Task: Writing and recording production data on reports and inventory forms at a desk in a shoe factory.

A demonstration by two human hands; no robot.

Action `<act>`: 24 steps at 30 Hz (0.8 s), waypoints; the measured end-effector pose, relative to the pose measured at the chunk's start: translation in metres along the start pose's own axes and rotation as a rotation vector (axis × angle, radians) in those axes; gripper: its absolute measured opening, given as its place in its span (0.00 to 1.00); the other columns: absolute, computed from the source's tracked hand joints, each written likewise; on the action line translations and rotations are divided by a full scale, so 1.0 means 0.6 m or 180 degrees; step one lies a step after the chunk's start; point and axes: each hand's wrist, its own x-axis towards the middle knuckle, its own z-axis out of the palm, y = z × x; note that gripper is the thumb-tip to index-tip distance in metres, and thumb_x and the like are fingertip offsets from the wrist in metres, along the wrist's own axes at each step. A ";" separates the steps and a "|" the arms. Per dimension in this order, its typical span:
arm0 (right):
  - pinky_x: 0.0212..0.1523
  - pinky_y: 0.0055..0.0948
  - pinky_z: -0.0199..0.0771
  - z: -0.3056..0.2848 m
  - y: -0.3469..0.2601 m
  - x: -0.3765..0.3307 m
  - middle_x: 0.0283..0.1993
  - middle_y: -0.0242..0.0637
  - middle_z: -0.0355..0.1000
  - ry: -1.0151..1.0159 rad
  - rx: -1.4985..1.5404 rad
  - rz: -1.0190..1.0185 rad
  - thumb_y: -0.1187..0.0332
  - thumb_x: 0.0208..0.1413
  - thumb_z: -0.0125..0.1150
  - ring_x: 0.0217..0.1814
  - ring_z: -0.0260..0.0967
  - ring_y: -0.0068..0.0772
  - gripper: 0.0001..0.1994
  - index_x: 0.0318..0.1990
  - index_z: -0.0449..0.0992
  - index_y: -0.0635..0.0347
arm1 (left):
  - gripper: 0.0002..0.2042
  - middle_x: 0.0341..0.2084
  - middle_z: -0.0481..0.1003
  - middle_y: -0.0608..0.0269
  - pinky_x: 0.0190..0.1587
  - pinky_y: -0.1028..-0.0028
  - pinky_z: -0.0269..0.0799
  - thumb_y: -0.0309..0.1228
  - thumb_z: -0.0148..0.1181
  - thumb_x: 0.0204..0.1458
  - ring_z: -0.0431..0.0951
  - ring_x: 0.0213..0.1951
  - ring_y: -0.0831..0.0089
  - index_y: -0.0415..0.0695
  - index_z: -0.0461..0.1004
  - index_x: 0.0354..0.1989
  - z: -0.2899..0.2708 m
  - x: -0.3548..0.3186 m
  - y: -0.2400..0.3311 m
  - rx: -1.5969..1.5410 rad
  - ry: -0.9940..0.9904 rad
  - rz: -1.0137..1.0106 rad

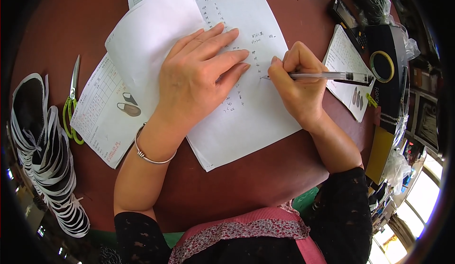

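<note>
At frame centre, the left hand (196, 79) lies loosely spread, apparently steadying the handwritten sheet (241, 134); right of centre, the right hand (302, 89) pinches a clear pen (322, 75), tip down for writing.

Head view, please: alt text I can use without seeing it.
A person's right hand holds a clear pen to a handwritten white sheet, while the left hand rests over the papers. Green-handled scissors lie at left; a tape roll and black handheld device are at right.
</note>
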 end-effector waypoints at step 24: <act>0.19 0.25 0.56 -0.004 -0.007 -0.012 0.17 0.26 0.57 -0.0089 -0.0132 -0.0023 0.80 0.53 0.66 0.19 0.52 0.14 0.19 0.23 0.58 0.58 | 0.10 0.47 0.86 0.64 0.56 0.61 0.76 0.30 0.79 0.45 0.83 0.56 0.59 0.49 0.88 0.37 -0.002 -0.001 -0.003 -0.0009 -0.0018 0.0005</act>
